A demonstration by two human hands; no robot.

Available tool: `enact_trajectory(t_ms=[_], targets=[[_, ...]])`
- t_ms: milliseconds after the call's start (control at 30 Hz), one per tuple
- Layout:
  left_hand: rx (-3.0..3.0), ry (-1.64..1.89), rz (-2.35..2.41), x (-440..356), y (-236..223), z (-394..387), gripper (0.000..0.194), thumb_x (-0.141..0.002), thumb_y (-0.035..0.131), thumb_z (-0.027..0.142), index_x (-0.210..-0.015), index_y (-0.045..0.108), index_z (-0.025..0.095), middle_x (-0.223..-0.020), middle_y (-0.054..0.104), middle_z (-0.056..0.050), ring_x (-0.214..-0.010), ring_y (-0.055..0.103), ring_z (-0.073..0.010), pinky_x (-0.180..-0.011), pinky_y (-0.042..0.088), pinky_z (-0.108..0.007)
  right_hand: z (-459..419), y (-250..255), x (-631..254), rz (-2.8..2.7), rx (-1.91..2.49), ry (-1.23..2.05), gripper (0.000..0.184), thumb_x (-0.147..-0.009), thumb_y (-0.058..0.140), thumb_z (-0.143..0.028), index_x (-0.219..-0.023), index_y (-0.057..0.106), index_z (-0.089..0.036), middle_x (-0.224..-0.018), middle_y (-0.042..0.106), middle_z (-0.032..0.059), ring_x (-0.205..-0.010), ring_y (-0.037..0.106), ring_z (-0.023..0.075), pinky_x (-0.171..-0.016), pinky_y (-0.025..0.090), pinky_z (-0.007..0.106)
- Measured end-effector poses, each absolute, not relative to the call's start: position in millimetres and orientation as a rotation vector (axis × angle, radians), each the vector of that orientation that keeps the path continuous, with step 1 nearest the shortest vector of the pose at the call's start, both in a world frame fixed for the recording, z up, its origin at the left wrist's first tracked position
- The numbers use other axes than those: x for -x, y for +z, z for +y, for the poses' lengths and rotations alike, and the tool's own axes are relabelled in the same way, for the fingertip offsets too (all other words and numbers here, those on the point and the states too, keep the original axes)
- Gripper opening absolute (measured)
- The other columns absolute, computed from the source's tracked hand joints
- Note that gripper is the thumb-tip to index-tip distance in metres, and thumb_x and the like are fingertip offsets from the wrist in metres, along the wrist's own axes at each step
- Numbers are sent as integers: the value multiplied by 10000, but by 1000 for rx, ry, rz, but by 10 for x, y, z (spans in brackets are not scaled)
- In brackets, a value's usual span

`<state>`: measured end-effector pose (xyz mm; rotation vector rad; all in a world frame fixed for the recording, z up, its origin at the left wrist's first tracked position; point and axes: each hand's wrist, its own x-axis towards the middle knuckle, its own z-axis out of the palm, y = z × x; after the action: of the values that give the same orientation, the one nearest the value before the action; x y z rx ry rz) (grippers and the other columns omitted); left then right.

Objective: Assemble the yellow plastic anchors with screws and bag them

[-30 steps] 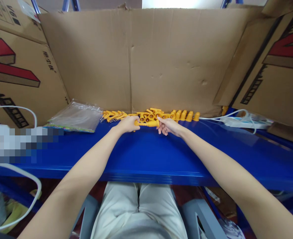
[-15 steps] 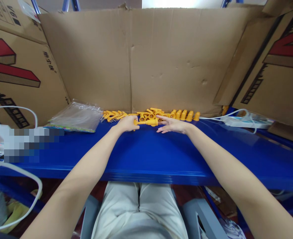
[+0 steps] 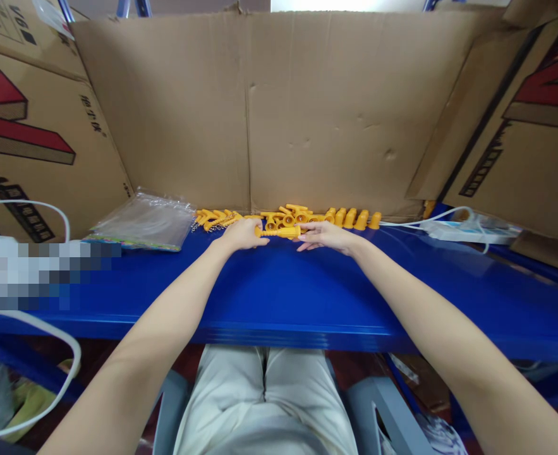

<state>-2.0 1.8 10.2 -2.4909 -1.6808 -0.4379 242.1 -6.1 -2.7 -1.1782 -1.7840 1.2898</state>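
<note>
left hand (image 3: 244,235), clamped on the yellow piece (image 3: 285,232), should hold it level for the right hand (image 3: 328,237), grip unclear.

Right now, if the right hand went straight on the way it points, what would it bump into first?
Likely the yellow piece in the left hand. The right hand is right at its end; whether they touch, I cannot tell.

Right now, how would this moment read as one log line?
Left hand holds yellow piece | right hand at its right end, contact unclear | yellow parts along cardboard | bags at left on table
</note>
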Motion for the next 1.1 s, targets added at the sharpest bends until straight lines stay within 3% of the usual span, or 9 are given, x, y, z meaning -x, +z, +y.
enact_trajectory(t_ms=[233, 333, 433, 533, 633, 733, 833, 1000, 1100], targets=[[2498, -431, -1693, 19, 99, 19, 334, -675, 622, 468, -882, 615, 206, -746, 678, -32, -725, 622, -213, -576, 347, -262, -36, -85, -2386, -1762, 1109, 1395, 302, -858, 616, -354, -1033, 638, -109, -995, 715, 151, -744, 709, 182, -778, 567, 307], [2513, -447, -1689, 16, 95, 21, 337, -672, 628, 467, -886, 617, 206, -738, 676, -30, -713, 622, -212, -575, 352, -262, -40, -77, -2361, -1757, 1223, 1392, 414, -923, 454, -465, -939, 631, -91, -900, 723, 175, -596, 686, 172, -614, 563, 272], [2522, -455, -1687, 15, 95, 19, 334, -670, 632, 464, -881, 619, 205, -719, 669, -25, -704, 619, -207, -576, 353, -259, -46, -53, -2373, -1785, 1306, 1423, 520, -931, 366, -537, -1040, 615, -94, -962, 712, 184, -527, 660, 156, -501, 525, 252], [2512, -455, -1689, 16, 97, 21, 338, -665, 637, 469, -878, 622, 207, -714, 665, -21, -704, 616, -203, -582, 355, -256, -48, -41, -2415, -1787, 1208, 1388, 511, -844, 615, -424, -1285, 493, -196, -1216, 628, 141, -690, 696, 147, -560, 540, 226], [2518, -466, -1685, 15, 95, 23, 341, -666, 636, 478, -875, 620, 209, -725, 666, -22, -711, 616, -205, -585, 358, -257, -56, -41, -2433, -1781, 1112, 1316, 657, -695, 779, -211, -1285, 489, -225, -1265, 593, 115, -766, 696, 134, -629, 546, 209], [2533, -465, -1658, 10, 96, 16, 330, -674, 632, 475, -871, 619, 210, -739, 669, -27, -733, 620, -212, -599, 365, -260, -75, -32, -2410, -1786, 1124, 1302, 412, -706, 762, -198, -1083, 601, -154, -1104, 675, 111, -687, 687, 121, -593, 531, 193], [2525, -442, -1658, 1, 103, -2, 323, -677, 631, 462, -882, 617, 212, -726, 668, -24, -742, 625, -217, -609, 370, -263, -91, -19, -2366, -1819, 1127, 1359, 221, -804, 677, -312, -898, 649, -113, -959, 720, 122, -624, 675, 120, -534, 506, 182], [2492, -444, -1650, -10, 117, -35, 344, -685, 626, 465, -911, 614, 205, -745, 677, -35, -766, 635, -228, -622, 383, -270, -67, -51, -2274, -1681, 1244, 1560, 570, -947, 328, -522, -701, 626, -103, -620, 691, 126, -394, 571, 111, -375, 414, 196], [2484, -412, -1648, -10, 122, -40, 342, -691, 622, 467, -909, 618, 203, -742, 680, -37, -776, 638, -232, -638, 391, -275, -39, -83, -2243, -1642, 1292, 1561, 608, -942, 284, -555, -677, 610, -116, -512, 646, 96, -286, 467, 91, -290, 317, 192]])
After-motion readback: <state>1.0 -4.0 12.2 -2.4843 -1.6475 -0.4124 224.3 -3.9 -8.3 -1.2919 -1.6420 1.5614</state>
